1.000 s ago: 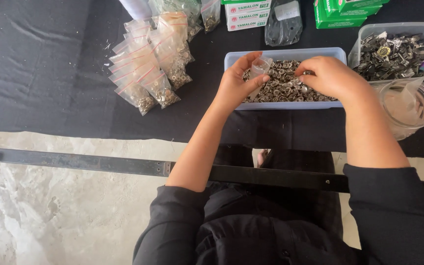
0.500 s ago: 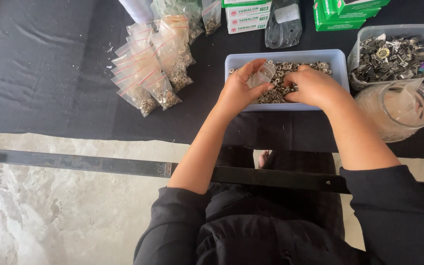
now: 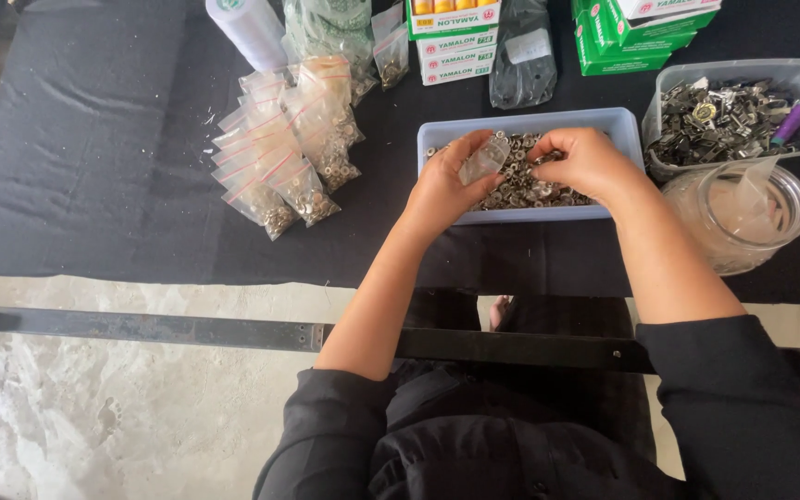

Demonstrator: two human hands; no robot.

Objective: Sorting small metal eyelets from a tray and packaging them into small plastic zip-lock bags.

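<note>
A pale blue plastic tray full of small metal rings and fasteners sits on the black cloth in front of me. My left hand holds a small clear plastic bag over the tray, its mouth turned to the right. My right hand hovers over the tray with fingers pinched together next to the bag's mouth; whatever is between them is hidden.
A pile of filled small bags lies left of the tray. A clear tub of metal parts and a round clear jar stand at the right. Green and white boxes line the far edge. A metal bar crosses below.
Both hands have moved slightly back toward me over the tray, and the clear bag in the left hand has been raised and turned toward the right hand's fingers.
</note>
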